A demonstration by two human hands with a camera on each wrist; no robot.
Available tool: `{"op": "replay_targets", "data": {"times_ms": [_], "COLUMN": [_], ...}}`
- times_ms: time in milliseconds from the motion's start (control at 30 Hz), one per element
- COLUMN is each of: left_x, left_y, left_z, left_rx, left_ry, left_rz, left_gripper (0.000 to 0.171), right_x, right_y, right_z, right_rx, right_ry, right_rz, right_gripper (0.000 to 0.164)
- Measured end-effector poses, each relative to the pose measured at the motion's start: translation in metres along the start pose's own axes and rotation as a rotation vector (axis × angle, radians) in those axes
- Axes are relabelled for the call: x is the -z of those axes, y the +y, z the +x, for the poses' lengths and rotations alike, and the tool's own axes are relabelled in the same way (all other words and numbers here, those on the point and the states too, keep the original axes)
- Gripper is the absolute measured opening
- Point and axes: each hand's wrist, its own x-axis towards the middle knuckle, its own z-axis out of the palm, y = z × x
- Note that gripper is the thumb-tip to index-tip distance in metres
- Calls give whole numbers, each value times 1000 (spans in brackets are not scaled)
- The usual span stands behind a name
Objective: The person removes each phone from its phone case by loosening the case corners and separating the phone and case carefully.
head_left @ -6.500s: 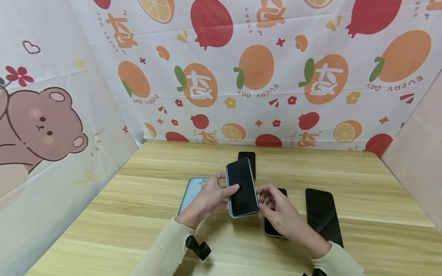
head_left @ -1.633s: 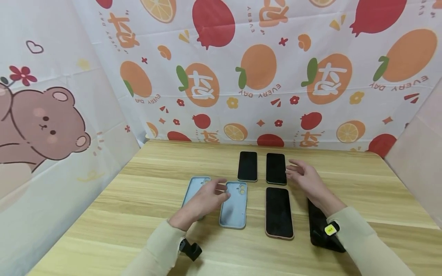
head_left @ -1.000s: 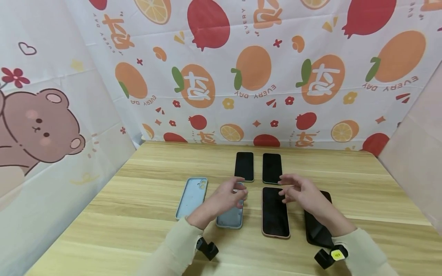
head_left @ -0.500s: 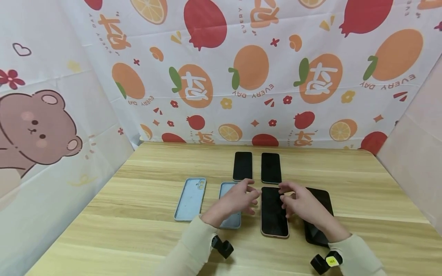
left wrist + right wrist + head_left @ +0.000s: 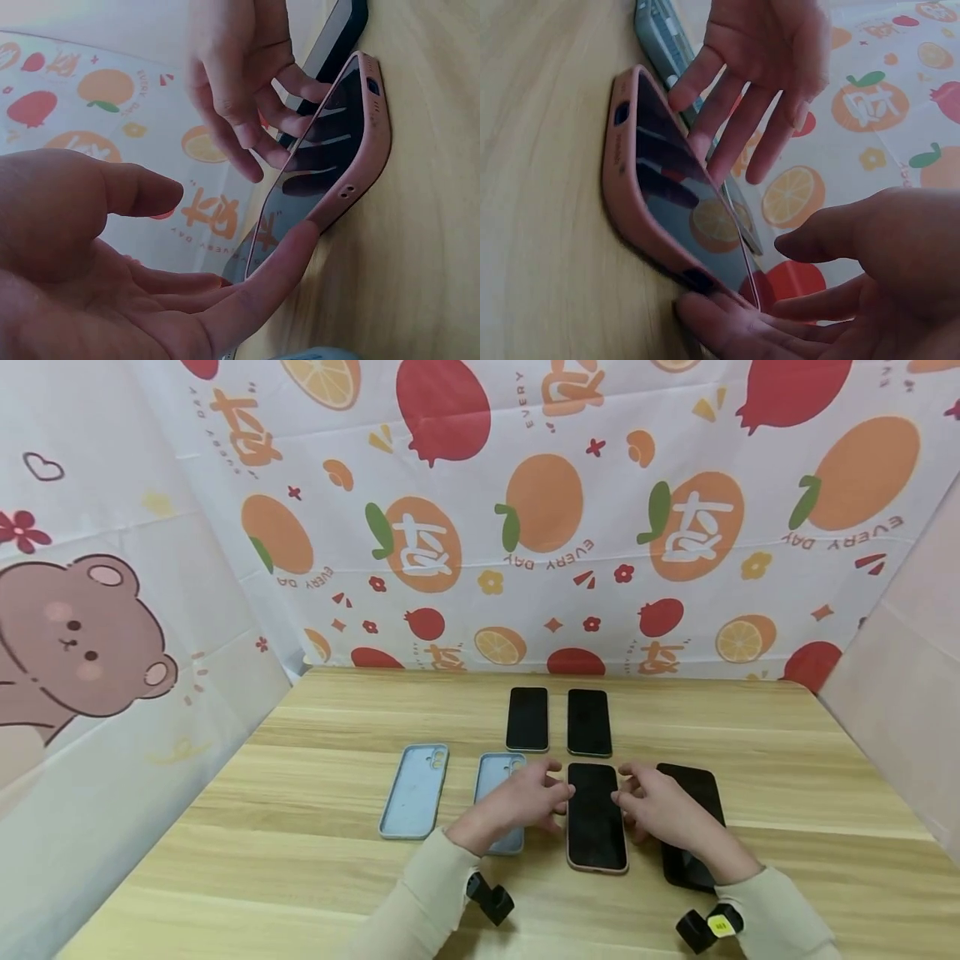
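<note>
A phone in a pink case lies screen up on the table, between my two hands. At its left edge is my left hand, thumb raised; in the left wrist view a fingertip touches the pink case's side. My right hand is at the opposite edge, and in the right wrist view a fingertip meets the case's side. Neither hand grips the phone. A light-blue phone case, inside up, lies partly hidden under my left hand. Beyond my right hand lies a larger black phone, partly covered by the wrist.
Two bare dark phones lie side by side farther back. A second light-blue case lies at the left, inside up. The wooden table ends at a fruit-printed cloth; another cloth hangs at the left.
Earlier my left hand held a phone in a light-blue case; that case now lies alone, and another bare phone lies at the back. Both hands have since moved to the pink-cased phone's sides.
</note>
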Motion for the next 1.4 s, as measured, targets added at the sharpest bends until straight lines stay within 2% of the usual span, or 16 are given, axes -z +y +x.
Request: {"op": "replay_targets", "data": {"times_ms": [267, 700, 967, 1167, 1267, 1400], "left_x": [1, 1, -3, -11, -15, -15], "left_y": [-1, -2, -6, -10, -12, -14], "left_z": [2, 6, 13, 12, 10, 11], "left_rx": [0, -36, -99, -52, -29, -37], "left_ry": [-17, -42, -88, -115, -106, -79], "left_rz": [-74, -236, -227, -272, -273, -281], "left_gripper": [52, 50, 36, 42, 43, 39], "right_x": [-1, 0, 0, -2, -4, -4], "right_y": [-2, -3, -4, -7, -9, -9], "right_z": [1, 1, -1, -1, -2, -2], "right_rx": [26, -1, 19, 20, 10, 10], "right_ry": [-47, -66, -91, -115, -116, -100], "right_rz": [39, 63, 126, 159, 171, 179], "right_gripper": [52, 50, 50, 50, 50, 51]}}
